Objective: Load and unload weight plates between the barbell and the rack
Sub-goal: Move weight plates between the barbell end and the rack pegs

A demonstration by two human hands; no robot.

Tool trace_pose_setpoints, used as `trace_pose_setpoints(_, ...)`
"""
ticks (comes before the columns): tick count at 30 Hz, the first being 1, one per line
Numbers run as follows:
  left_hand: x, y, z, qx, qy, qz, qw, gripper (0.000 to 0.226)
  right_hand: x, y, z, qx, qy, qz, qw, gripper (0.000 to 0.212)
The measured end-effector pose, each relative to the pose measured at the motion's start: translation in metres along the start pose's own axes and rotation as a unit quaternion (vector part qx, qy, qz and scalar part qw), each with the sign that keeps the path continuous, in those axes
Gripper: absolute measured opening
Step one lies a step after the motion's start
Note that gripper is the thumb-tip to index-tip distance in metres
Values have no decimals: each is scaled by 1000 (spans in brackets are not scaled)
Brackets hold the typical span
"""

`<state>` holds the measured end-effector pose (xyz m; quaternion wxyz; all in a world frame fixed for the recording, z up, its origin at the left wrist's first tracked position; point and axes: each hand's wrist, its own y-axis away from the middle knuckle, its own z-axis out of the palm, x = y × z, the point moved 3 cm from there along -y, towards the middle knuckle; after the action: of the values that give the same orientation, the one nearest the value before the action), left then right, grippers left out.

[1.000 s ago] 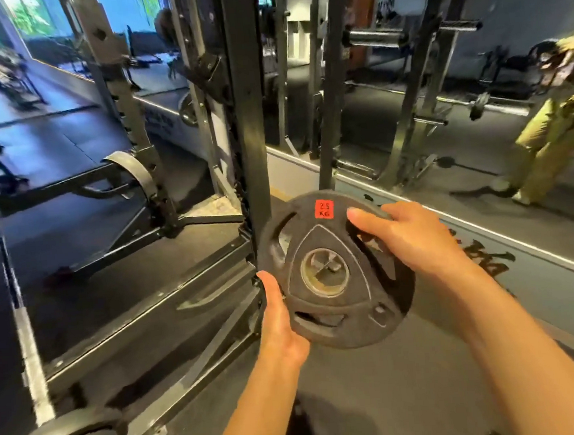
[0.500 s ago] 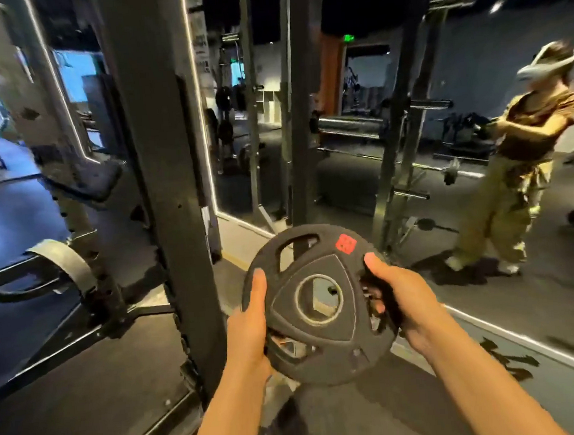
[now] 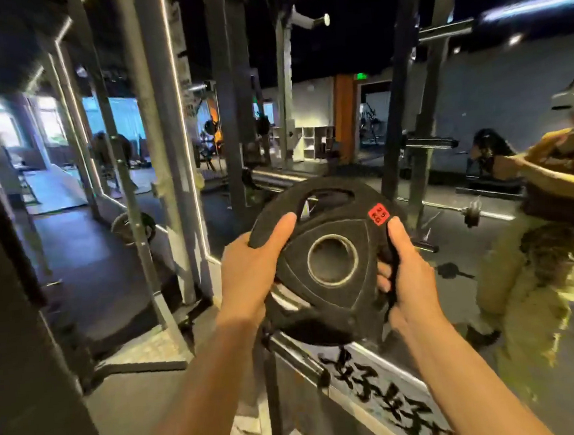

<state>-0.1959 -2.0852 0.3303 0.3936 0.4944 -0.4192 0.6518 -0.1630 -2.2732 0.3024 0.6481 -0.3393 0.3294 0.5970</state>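
Raised since a moment ago, the weight plate now sits at chest height before a mirrored rack upright, likely lined up for a peg or sleeve. Both hands hold it by its edges for balance: the left hand wraps the rim, the right hand grips through a cutout. It is black and round, with a steel-ringed centre hole and a red label.

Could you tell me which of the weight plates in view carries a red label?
The black plate held in both hands, left hand and right hand, has the red label near its rim. The plate beside the upright at left shows none.
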Motion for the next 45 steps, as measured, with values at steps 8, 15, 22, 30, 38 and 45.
trace_pose_setpoints(8, 27, -89, 75, 112, -66, 87, 988, 46, -35, -136, -7, -53, -18, 31, 998, 50)
trace_pose_setpoints(15, 23, -131, 74, 132, -75, 91, 984, 62, -28, -188, 15, -17, -21, 80, 996, 43)
trace_pose_setpoints(22, 15, -151, 69, 125, -134, 178, 967, 53, -12, -216, 28, -82, 19, -64, 994, 52)
trace_pose_setpoints(30, -2, -146, 73, 176, -109, 213, 955, 23, -8, -241, 37, -109, 36, -86, 990, 42)
trace_pose_setpoints(38, -12, -126, 89, 199, -79, 279, 936, 34, -13, -251, 60, -107, 71, -58, 990, 83)
trace_pose_setpoints(45, -15, -119, 89, 224, -180, 276, 917, 43, -18, -252, 69, -139, 67, -12, 988, 104)
